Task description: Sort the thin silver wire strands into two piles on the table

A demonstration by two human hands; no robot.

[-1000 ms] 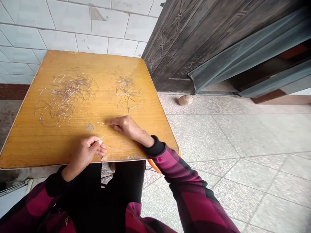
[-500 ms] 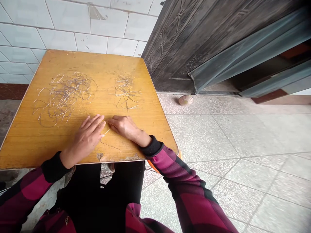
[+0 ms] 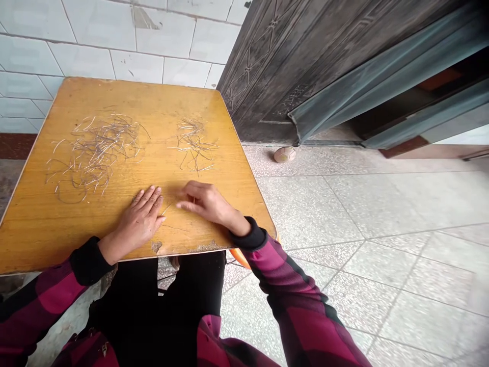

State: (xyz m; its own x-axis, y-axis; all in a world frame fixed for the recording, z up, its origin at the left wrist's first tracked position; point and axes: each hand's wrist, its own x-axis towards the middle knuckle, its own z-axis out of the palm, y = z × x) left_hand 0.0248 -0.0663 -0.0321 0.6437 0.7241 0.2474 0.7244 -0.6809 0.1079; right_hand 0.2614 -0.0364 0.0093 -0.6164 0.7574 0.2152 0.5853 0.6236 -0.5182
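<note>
My left hand [image 3: 141,218] lies flat and open on the yellow wooden table [image 3: 46,234], fingers stretched forward. My right hand [image 3: 208,201] rests beside it, slightly smeared, with its fingers stretched out to the left on the tabletop and nothing visibly held. A single thin pale strand [image 3: 166,209] lies between the two hands, touching the left fingertips. Farther back sit a large loose pile of thin wiry strands [image 3: 93,150] on the left and a smaller pile [image 3: 194,143] on the right. My sleeves are magenta and black plaid.
The table stands against a white tiled wall [image 3: 95,35]. A dark carved metal door [image 3: 305,66] stands to the right, with a small round ball-like object [image 3: 284,154] on the floor at its foot. An orange stool edge [image 3: 239,257] shows under my right arm. Chipped spots mark the table's near edge.
My left hand let go of its strand, moved forward and flattened on the table. My right hand slid slightly right and its fingers stretched out. The view shifted a little.
</note>
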